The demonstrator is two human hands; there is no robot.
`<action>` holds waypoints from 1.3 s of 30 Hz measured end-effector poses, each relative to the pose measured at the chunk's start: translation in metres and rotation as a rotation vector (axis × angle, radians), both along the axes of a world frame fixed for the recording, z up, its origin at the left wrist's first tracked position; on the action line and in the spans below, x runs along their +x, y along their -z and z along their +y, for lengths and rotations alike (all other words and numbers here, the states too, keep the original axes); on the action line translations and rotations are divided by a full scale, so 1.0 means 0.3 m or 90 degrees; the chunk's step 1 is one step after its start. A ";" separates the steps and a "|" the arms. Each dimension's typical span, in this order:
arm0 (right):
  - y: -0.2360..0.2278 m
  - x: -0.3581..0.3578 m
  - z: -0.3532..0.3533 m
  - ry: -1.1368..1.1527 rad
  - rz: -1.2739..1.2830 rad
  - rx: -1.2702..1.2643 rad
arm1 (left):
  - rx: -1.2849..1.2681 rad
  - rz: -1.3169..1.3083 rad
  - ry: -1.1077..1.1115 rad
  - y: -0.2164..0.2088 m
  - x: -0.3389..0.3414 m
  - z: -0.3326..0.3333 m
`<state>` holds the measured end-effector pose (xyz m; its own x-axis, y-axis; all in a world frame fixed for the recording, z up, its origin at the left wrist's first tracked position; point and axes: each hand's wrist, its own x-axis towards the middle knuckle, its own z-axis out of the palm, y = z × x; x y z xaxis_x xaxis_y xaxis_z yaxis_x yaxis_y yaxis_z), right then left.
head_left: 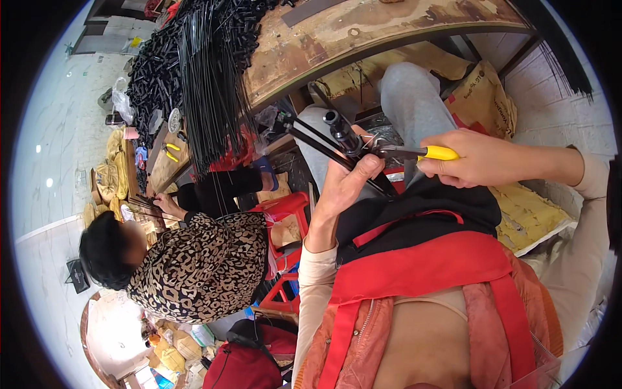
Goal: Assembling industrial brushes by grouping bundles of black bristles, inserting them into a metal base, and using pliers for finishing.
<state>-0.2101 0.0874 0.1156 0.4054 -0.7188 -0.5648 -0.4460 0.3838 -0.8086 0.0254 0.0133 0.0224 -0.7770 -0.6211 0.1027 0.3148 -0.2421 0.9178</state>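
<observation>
My left hand [343,188] is closed around a black tubular fitting [342,131] with long black rods beside it, above my lap. Its thumb presses along the side of the part. In my right hand [470,157] is a pair of pliers [442,153] with yellow grips, the fingers wrapped round the handles. The metal jaws reach the fitting just beside my left thumb. A thin wire or strand shows near the jaws; what exactly they grip is too small to tell.
A worn wooden table [389,21] spans the far side, with a heap of black plastic parts [152,84] and a bundle of thin black rods [210,84]. Left of me sits a co-worker [201,269] by a red stool [291,217]. Other yellow-handled pliers [170,152] lie beyond.
</observation>
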 end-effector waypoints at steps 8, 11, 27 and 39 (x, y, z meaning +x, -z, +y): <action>-0.221 0.015 -0.117 -0.139 0.236 0.093 | -0.028 -0.065 -0.076 -0.089 -0.016 0.024; -0.033 0.025 -0.063 -0.072 0.088 -0.226 | -0.026 -0.054 -0.112 -0.089 0.004 -0.007; 0.156 0.044 -0.148 -0.034 0.485 -0.826 | 0.038 0.057 -0.099 0.034 0.044 -0.098; 0.296 0.100 -0.242 0.020 0.405 -0.821 | 0.064 0.055 -0.089 0.127 0.068 -0.178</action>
<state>-0.1801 0.0147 0.0267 0.3108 -0.8628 0.3987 -0.8625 -0.4323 -0.2632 0.0457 -0.0401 -0.0157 -0.6729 -0.7333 0.0976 0.4286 -0.2789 0.8594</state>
